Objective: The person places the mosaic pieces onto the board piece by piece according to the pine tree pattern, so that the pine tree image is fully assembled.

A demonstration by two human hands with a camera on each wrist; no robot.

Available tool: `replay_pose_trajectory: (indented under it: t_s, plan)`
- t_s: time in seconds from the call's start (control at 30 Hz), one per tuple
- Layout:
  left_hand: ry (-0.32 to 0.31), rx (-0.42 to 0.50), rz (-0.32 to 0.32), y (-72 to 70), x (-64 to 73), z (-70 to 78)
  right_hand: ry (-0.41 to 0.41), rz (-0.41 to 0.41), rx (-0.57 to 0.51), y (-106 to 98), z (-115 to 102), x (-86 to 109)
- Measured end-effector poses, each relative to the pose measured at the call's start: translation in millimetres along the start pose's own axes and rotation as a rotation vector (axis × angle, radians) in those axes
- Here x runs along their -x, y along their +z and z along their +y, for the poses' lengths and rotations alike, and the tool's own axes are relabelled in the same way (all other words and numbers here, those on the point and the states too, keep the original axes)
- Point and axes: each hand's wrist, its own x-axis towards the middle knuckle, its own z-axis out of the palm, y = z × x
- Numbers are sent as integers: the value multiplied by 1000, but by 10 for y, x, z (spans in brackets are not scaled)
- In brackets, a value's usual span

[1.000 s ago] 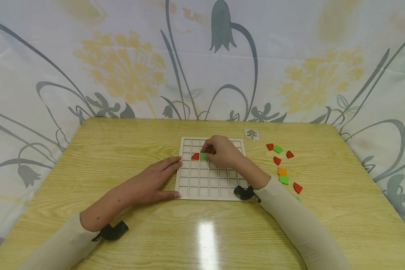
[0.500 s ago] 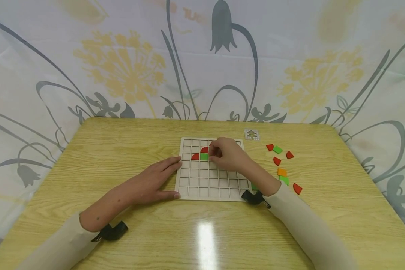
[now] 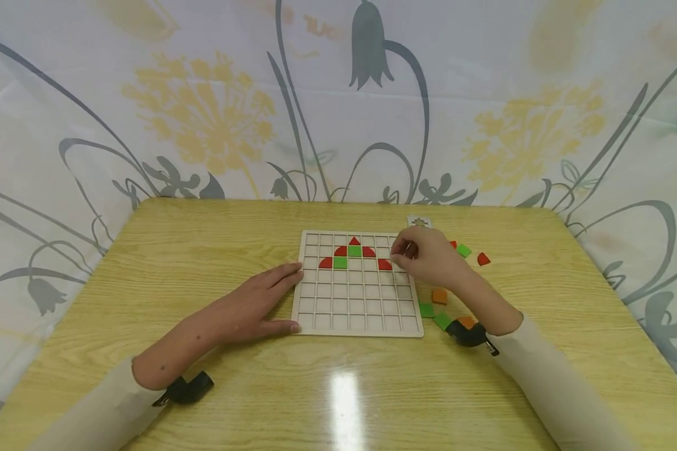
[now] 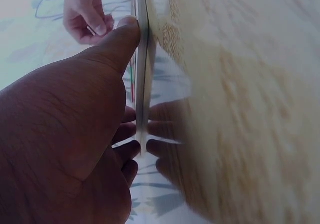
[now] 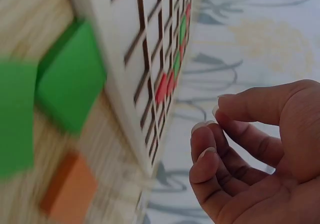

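Note:
My left hand [image 3: 259,300] lies at the left edge of a pale wooden grid board [image 3: 333,305], fingers extended, fingertips and thumb touching the rim. In the head view, red and green flat pieces sit in the board's upper cells: a red triangle [image 3: 354,241] on top, a green square [image 3: 355,251] below it, and a red quarter-circle [image 3: 385,265] at the right. My right hand [image 3: 429,254] hovers just beside that red piece, over the board's right side. In the right wrist view its fingers [image 5: 202,144] are loosely bent, with nothing visible between them and the thumb.
Loose pieces lie right of the board, among them an orange square [image 3: 439,296], a green square [image 3: 426,311] and a red quarter-circle [image 3: 483,259]. A small pattern card [image 3: 419,221] lies behind the right hand, partly covered. A printed cloth [image 3: 327,113] stands behind the table.
My right hand has moved rightward across the board, uncovering red and green pieces in the upper cells. It now covers some loose pieces on the right. The left hand stays put.

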Motion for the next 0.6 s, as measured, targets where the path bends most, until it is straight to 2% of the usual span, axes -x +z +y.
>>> replay_pose_trajectory:
  t_s: [0.3, 0.6]
  plan:
    - [4, -14, 7, -10, -6, 13, 131, 69, 61, -381, 347, 195]
    - [-2, -11, -3, -11, -14, 20, 246, 88, 49, -584, 824, 281]
